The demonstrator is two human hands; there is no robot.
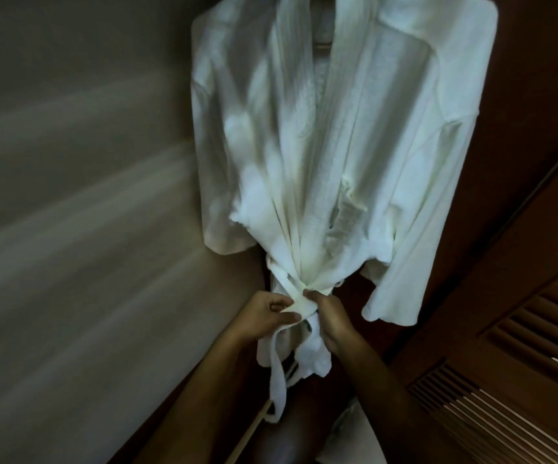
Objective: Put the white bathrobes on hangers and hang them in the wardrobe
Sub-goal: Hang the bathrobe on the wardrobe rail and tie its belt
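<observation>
**Now tying the belt at the waist**

Already both sets of fingers are curled tight on the belt (299,304), which runs crosswise between them where it cinches the robe's waist. The left hand (267,314) pinches the strip with thumb and forefinger; the right hand (329,318) grips it just beside, the two nearly touching. One loose belt end (277,380) hangs straight down below the left hand. Directly above the fingers rises the white bathrobe (337,145), long axis vertical, on a hanger (321,41) barely visible at the collar. Right of the hands stands a louvred wardrobe door (521,346); the knot likely still needs pulling snug.
</observation>
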